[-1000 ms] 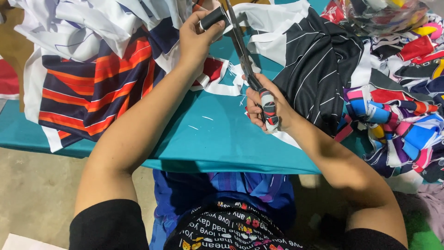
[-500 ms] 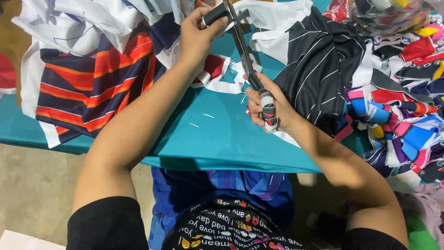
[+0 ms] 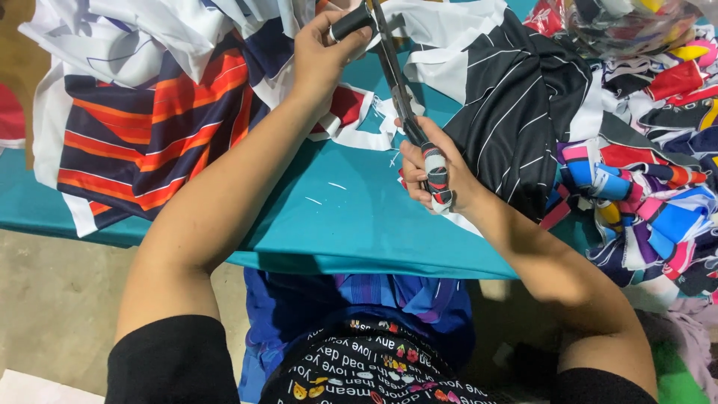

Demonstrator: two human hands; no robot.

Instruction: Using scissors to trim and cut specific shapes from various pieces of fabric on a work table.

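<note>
- Left hand point(image 3: 323, 52): raised over the far part of the counter point(image 3: 351, 224), fingers closed round a dark cylindrical grip point(image 3: 351, 21) at the upper end of a long metal tool.
- Right hand point(image 3: 434, 176): nearer the person, closed round the lower handle point(image 3: 436, 176), which is wrapped in white, red and black bands.
- Long metal tool point(image 3: 395, 82): a pair of large shears or a similar bladed tool; it runs slantwise from the left hand down to the right hand, above the teal counter surface. Whether its blades are apart or together cannot be told.
- White fabric piece with red patches point(image 3: 359, 123): lies on the counter just beneath the tool's shaft, between the two hands.
- Striped fabric in navy, orange and red point(image 3: 142, 142): spread on the counter's left side, partly under white cloth point(image 3: 149, 37), hanging over the near edge.
- Black pinstriped fabric point(image 3: 516, 112): heaped to the right of the tool, touching the right hand's far side.
- Pile of multicoloured scraps point(image 3: 643, 194): occupies the right end of the counter.
- Short white threads point(image 3: 336, 185): scattered on the bare teal surface.
</note>
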